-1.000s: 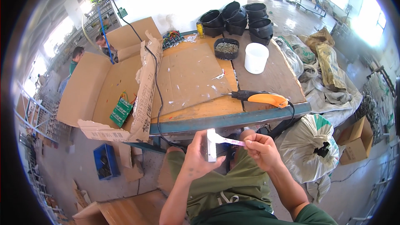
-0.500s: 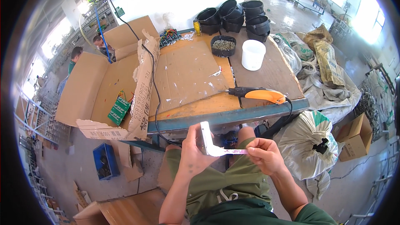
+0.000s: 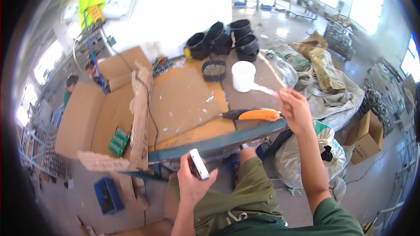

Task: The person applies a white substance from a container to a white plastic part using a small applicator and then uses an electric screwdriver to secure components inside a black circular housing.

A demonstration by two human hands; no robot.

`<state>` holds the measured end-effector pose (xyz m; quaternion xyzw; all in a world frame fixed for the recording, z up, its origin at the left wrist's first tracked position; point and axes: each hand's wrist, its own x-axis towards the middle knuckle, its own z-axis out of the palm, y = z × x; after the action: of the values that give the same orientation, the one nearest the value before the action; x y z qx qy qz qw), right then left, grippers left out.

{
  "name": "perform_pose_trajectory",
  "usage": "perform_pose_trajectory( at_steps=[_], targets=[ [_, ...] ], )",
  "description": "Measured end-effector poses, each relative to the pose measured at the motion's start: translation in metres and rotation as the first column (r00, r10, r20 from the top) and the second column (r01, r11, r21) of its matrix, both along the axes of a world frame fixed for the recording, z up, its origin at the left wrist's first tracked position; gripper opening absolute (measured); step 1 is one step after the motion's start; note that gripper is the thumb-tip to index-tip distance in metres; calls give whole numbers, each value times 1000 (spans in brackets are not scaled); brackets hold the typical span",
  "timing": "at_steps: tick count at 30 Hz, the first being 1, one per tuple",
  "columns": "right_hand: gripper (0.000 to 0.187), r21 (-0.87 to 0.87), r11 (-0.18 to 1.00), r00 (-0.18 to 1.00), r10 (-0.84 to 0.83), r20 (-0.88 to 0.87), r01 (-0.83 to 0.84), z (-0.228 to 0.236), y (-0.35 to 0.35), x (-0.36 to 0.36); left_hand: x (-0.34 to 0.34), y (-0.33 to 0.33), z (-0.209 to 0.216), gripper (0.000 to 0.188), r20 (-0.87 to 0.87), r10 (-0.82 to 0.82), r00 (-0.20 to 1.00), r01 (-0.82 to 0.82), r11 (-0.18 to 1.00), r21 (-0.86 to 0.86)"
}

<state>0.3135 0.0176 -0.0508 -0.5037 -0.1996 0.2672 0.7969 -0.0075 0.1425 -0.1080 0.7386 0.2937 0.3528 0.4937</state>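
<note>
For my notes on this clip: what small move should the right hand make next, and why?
Probably lift the strip in the right hand over the tub: its free end shows against the tub's side, below the open top; whether they touch is unclear. The left hand holds the white block well apart from the tub.

White block in the left hand, smeared stick in the right
The slim white block slants in the left hand, its bright long face up. The thin stick, blurred, white toward its far end and pinkish near the right hand, slopes down leftward to the upright, open white tub; whether they touch is unclear.
</note>
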Motion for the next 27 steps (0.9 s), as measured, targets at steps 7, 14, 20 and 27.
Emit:
perform_pose_trajectory(
  at_steps=[7,14,20,27],
  targets=[
    [25,-394,801,755,-105,648,450,26,93,103,-5,-33,-33,65,-43,-65,997,64,998,-23],
    [38,-330,911,934,-133,332,247,-17,91,94,-26,-28,-31,62,-83,-55,995,42,989,-142],
    [27,-155,833,823,-462,330,530,-62,-84,34,-71,-4,-77,63,-10,-8,1000,6,984,-180],
    [18,-464,224,515,-385,766,857,-164,-273,18,-66,-35,-72,76,-364,-60,929,-38,966,-258]
  ],
)
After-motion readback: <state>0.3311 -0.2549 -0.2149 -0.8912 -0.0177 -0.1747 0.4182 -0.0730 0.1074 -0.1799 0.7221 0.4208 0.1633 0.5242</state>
